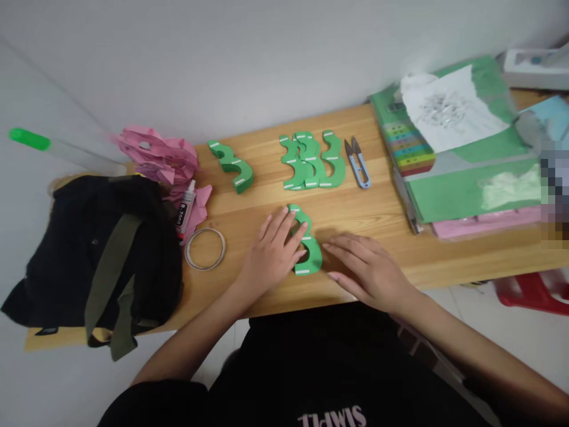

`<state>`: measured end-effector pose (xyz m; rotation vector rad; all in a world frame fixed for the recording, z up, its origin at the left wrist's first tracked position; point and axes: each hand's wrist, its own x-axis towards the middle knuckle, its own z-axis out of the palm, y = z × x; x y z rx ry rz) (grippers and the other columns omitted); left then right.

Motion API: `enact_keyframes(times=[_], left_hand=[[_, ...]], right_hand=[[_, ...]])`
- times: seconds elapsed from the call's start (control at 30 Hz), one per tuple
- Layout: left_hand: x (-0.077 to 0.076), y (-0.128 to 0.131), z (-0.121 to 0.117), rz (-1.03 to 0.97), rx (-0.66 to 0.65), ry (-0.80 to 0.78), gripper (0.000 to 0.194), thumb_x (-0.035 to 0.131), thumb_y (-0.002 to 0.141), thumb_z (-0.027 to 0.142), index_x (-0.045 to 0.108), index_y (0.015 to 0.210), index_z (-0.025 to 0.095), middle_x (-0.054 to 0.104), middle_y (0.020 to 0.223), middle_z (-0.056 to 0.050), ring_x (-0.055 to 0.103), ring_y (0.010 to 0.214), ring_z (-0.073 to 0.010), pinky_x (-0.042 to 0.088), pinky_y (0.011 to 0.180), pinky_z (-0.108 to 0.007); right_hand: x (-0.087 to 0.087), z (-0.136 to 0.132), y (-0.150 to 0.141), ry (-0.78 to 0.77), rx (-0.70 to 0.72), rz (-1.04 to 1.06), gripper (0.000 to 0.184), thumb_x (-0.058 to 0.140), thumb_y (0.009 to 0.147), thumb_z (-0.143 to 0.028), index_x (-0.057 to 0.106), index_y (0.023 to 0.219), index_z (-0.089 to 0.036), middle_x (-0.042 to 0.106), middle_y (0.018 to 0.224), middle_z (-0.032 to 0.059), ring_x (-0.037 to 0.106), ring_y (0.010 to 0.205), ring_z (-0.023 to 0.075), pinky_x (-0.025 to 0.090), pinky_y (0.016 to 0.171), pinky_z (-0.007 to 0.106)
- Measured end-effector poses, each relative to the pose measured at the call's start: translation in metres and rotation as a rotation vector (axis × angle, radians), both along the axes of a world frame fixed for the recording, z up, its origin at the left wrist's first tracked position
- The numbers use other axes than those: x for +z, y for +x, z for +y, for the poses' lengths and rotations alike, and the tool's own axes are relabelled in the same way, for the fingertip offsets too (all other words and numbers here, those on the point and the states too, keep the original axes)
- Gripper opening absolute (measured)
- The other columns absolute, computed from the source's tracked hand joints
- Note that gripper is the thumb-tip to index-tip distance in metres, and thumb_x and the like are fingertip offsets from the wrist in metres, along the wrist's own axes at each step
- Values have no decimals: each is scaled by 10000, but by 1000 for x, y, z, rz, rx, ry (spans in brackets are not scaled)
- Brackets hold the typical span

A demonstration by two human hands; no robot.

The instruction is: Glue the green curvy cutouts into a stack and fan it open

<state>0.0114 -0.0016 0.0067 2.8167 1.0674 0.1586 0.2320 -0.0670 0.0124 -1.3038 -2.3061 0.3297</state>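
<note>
A green paper cutout [314,255], curved like a 3 and bearing small white tape strips, lies flat near the table's front edge. My left hand [275,246] rests on its left side, fingers spread and covering part of it. Just to the right of the cutout, my right hand [367,267] lies on the wood with fingers stretched out and nothing in them. Farther back are a row of overlapping green cutouts [306,160] and a thicker green stack [235,166] of the same shape, with white strips too. Thread snips [359,165] with blue handles lie beside the row.
At left are a black bag [111,255], crumpled pink paper scraps [155,154], a glue tube [185,207] and a tape roll [188,249]. A green folder [457,196] with a white paper sheet [453,112] on it occupies the right. A red stool [528,293] stands below.
</note>
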Motion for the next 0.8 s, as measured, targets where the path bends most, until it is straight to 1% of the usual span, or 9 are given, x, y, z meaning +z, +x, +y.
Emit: enact_keyframes(times=[0.13, 0.23, 0.43, 0.57, 0.6, 0.67, 0.73, 0.8], left_hand=[[-1, -1, 1, -21, 17, -49, 416, 474, 955, 276, 490, 1355, 165, 416, 1463, -177, 318, 1404, -328, 292, 1119, -534], [-2, -1, 3, -45, 18, -69, 400, 443, 965, 267, 501, 1347, 164, 426, 1459, -160, 312, 1406, -321, 285, 1124, -531], [-4, -4, 11, -68, -68, -99, 387, 389, 981, 249, 511, 1331, 139, 449, 1459, -125, 303, 1415, -279, 258, 1144, -489], [-3, -6, 13, -68, -88, -101, 430, 421, 979, 344, 492, 1349, 137, 437, 1467, -130, 302, 1414, -281, 273, 1136, -481], [-2, -6, 13, -66, -90, -96, 444, 437, 972, 369, 494, 1347, 139, 443, 1462, -131, 313, 1407, -282, 282, 1133, -480], [0, -6, 14, -52, -88, -93, 443, 481, 954, 384, 510, 1333, 158, 466, 1444, -125, 342, 1390, -284, 301, 1126, -485], [0, -6, 17, -68, -77, -73, 404, 527, 931, 377, 555, 1283, 180, 497, 1411, -122, 379, 1363, -289, 331, 1110, -494], [0, -6, 20, -112, -65, -44, 365, 540, 922, 381, 597, 1227, 189, 532, 1366, -129, 423, 1325, -299, 372, 1083, -501]], right_hand=[[-7, -4, -3, -57, 153, -42, 555, 472, 924, -438, 474, 1393, -141, 535, 1387, 147, 463, 1314, 277, 418, 1053, 478], [-13, -6, -6, -71, 232, -69, 609, 476, 923, -446, 421, 1428, -110, 473, 1439, 150, 385, 1378, 253, 354, 1117, 462], [-23, -14, -10, -93, 245, -156, 657, 461, 915, -509, 452, 1401, -67, 446, 1446, 173, 364, 1388, 266, 343, 1129, 449], [-18, -13, -10, -44, 268, -155, 744, 473, 883, -574, 490, 1351, 4, 475, 1409, 223, 416, 1348, 319, 375, 1098, 473], [-15, -9, -9, -34, 281, -134, 720, 477, 886, -564, 513, 1330, 2, 507, 1383, 222, 452, 1320, 325, 388, 1083, 481], [-6, 5, -8, -64, 305, -58, 589, 474, 909, -498, 575, 1274, -46, 604, 1294, 187, 554, 1219, 301, 437, 1033, 465], [5, 24, -7, -149, 308, 66, 423, 445, 943, -407, 636, 1180, -114, 697, 1142, 130, 648, 1054, 230, 505, 935, 384], [13, 47, -8, -193, 231, 164, 325, 419, 961, -331, 677, 1053, -156, 736, 962, 86, 679, 876, 174, 538, 797, 302]])
